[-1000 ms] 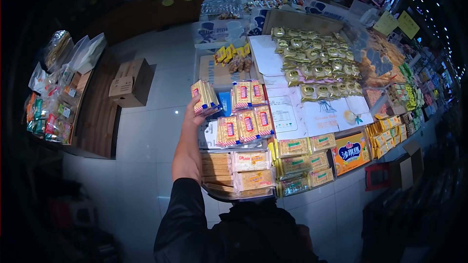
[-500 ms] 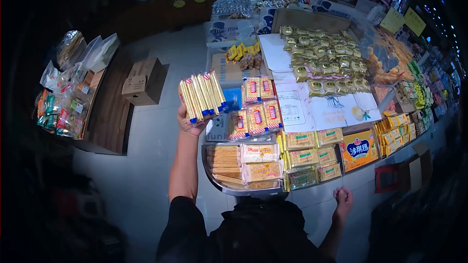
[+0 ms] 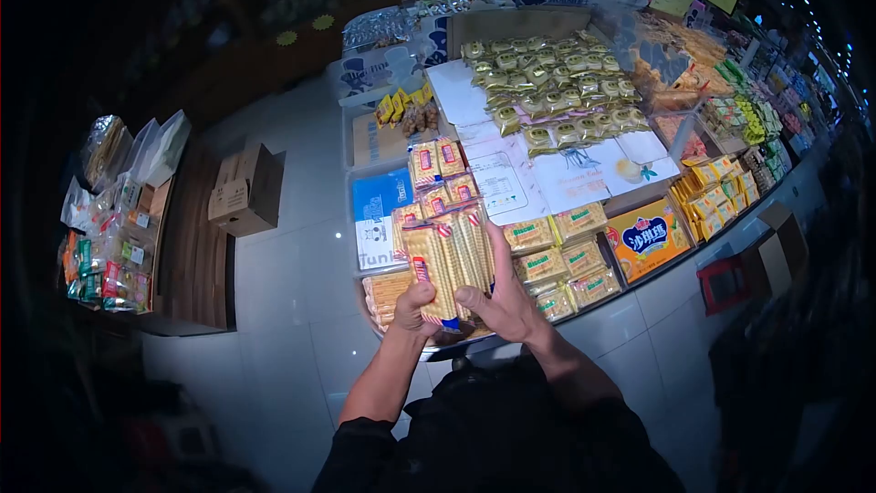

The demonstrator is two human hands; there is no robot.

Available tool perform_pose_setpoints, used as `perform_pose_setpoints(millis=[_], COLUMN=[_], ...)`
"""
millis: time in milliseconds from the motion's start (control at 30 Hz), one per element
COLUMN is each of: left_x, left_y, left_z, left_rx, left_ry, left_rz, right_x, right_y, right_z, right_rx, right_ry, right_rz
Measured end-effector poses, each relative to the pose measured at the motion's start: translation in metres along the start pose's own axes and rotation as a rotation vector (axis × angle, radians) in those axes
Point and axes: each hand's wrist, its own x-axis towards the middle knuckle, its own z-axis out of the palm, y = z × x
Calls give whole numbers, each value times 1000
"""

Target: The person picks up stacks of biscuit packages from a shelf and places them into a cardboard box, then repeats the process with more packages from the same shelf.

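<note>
Several clear-wrapped biscuit packs (image 3: 449, 265), with red-striped and blue ends, stand side by side between my hands above the front of the display. My left hand (image 3: 417, 309) is closed round their lower left side, thumb on the front. On the right side, my right hand (image 3: 507, 299) grips the packs, with its thumb across their lower front and its fingers stretched up along the edge. Behind them, similar red-labelled biscuit packs (image 3: 436, 161) lie in the display, beside a blue and white box panel (image 3: 381, 219). Brown stick biscuits (image 3: 381, 297) show at my left hand's side.
Green-lettered biscuit packs (image 3: 540, 265) and an orange box (image 3: 650, 236) line the front right. Gold-wrapped cakes (image 3: 557, 82) cover white card farther back. A cardboard box (image 3: 245, 190) stands on the floor beside a wooden stand (image 3: 196, 256). A red stool (image 3: 723, 288) is at the right.
The biscuit packs have come down and right, closer to my body, in my left hand. My right hand has risen from the front right and taken hold too. The view has shifted.
</note>
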Motion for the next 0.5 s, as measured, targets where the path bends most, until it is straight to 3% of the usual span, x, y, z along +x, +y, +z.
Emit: perform_pose_setpoints(millis=[133, 333, 500], left_x=[-11, -5, 11], left_y=[-26, -60, -70], left_z=[16, 22, 43], left_rx=[109, 312, 443], left_ry=[104, -68, -102], left_rz=[-118, -293, -218], right_x=[-36, -69, -85], right_y=[7, 4, -3], right_z=[-11, -37, -44], right_rx=[104, 201, 437], right_ry=[-30, -34, 150], right_rz=[98, 162, 403])
